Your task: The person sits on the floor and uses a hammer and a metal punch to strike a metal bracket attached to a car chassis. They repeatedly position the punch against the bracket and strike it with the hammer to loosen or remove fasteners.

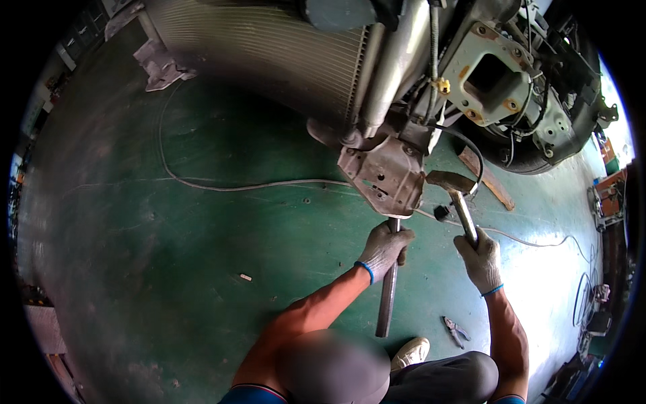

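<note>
Basically, left hand (383, 248) grips steel bar (388, 296) upright under bent bracket (385, 176); right hand (480, 259) clenches hammer (459, 195) just right of it.

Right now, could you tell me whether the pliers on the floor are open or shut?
Open: the pliers lie with handles spread apart on the green floor.

Dim, greenish workshop light; daylight glares white at the right rim — strong fisheye bending and black corners. The radiator (269, 47) at top and the near knee (333, 367) are blurred.
</note>
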